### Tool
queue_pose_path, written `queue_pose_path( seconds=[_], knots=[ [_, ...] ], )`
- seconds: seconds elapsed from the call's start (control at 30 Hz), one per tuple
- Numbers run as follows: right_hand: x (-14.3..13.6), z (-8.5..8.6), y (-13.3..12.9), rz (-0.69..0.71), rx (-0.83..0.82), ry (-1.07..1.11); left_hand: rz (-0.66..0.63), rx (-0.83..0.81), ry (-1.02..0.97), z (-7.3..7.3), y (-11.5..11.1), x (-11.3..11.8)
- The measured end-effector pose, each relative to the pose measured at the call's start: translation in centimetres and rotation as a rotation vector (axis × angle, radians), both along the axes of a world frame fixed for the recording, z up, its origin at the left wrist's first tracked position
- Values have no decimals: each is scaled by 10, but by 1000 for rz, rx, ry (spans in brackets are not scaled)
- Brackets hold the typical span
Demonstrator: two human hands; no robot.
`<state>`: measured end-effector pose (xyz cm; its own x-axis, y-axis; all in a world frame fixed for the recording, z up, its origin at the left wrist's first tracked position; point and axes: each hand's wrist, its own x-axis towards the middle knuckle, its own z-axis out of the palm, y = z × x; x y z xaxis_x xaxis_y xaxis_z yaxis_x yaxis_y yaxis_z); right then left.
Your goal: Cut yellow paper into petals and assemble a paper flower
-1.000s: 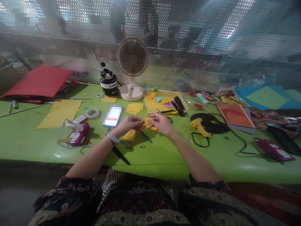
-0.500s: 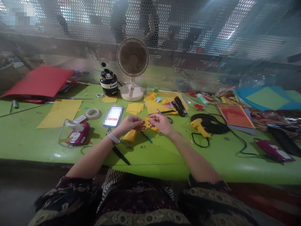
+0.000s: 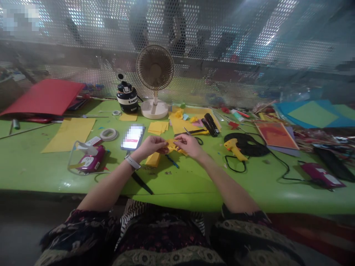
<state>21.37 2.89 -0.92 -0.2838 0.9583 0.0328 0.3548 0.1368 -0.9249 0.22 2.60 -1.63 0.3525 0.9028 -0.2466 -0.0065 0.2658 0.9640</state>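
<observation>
My left hand and my right hand meet above the green table, fingertips pinched on a small yellow paper piece. Its exact shape is partly hidden by the fingers. A folded yellow paper stack lies just below my left hand, with a dark blue twisted strip beside it. Behind my right hand are a yellow-and-black tool and a pointed silver tip. Left of my hands lies a lit phone; small yellow paper squares lie beyond them.
A fan and a dark bottle stand at the back. To the right lie a stapler and a yellow glue gun with its cord. A tape roll and a purple device are at the left.
The view has shifted very slightly. Both hands keep their pinch on the yellow paper piece, with only small finger movement.
</observation>
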Motion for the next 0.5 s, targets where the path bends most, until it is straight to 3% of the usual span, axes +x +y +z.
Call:
queue_pose_path(
  seconds=[0.1, 0.2, 0.37, 0.5],
  knots=[
    [5, 1, 4, -13, 5, -70, 2, 7, 19, -2, 4, -3],
    [21, 3, 15, -115, 81, -218, 19, 10, 34, -4, 8, -7],
    [76, 1, 46, -420, 322, -571, 55, 2, 44, 0, 9, -11],
    [121, -16, 64, -714, 429, -708, 65, 0, 22, 3, 8, -10]
  ],
)
